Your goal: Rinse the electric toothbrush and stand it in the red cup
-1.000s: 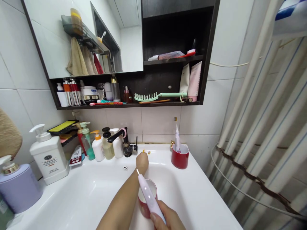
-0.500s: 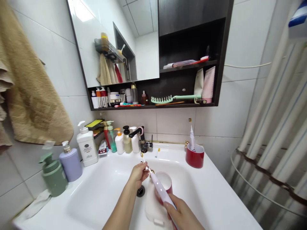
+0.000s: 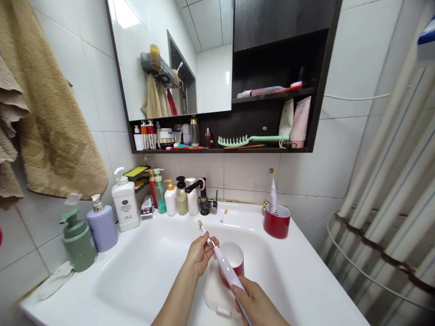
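A green pump bottle [image 3: 79, 248] and a lavender pump bottle [image 3: 103, 230] stand left of the basin [image 3: 146, 271]; beside them, a white pump bottle [image 3: 126, 206] bears a dark round emblem above lettering too small to read. A dark red and white packet [image 3: 147, 207] has illegible print. Farther along, a clear bottle [image 3: 182, 201] contains yellowish liquid. The left hand [image 3: 200, 254] pinches a brush head [image 3: 200, 224] near the tip of the pale toothbrush handle [image 3: 225, 264], which the right hand [image 3: 256, 299] grips. A white-lined red cup [image 3: 240, 269] sits in the basin; rightmost, another red cup [image 3: 277, 227] holds an electric toothbrush [image 3: 273, 197].
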`<move>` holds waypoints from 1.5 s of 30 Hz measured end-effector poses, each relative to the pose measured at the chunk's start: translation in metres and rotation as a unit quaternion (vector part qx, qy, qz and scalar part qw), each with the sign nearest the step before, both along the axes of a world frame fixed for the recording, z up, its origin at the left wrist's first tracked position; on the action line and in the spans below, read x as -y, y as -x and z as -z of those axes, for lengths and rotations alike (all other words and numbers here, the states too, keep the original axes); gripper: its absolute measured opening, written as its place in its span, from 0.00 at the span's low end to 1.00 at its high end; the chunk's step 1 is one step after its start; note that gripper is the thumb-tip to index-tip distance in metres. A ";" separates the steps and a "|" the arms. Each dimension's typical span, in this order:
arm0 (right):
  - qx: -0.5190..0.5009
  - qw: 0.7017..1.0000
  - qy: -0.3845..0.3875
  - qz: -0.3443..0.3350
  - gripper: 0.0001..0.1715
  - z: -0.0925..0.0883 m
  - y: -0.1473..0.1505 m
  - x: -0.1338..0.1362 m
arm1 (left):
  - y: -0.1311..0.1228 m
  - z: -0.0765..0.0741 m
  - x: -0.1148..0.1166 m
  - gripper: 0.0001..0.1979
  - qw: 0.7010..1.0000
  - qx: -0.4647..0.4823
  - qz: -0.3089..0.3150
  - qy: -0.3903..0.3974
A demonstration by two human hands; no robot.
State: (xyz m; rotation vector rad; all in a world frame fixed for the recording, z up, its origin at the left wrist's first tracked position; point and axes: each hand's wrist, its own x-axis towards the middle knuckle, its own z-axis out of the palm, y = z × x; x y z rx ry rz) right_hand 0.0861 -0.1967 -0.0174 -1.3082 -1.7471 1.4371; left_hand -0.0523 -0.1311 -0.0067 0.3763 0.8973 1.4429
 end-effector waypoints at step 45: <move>-0.024 0.999 0.032 0.030 0.10 0.003 0.006 0.004 | -0.008 0.006 0.002 0.06 0.997 -0.069 0.016 -0.041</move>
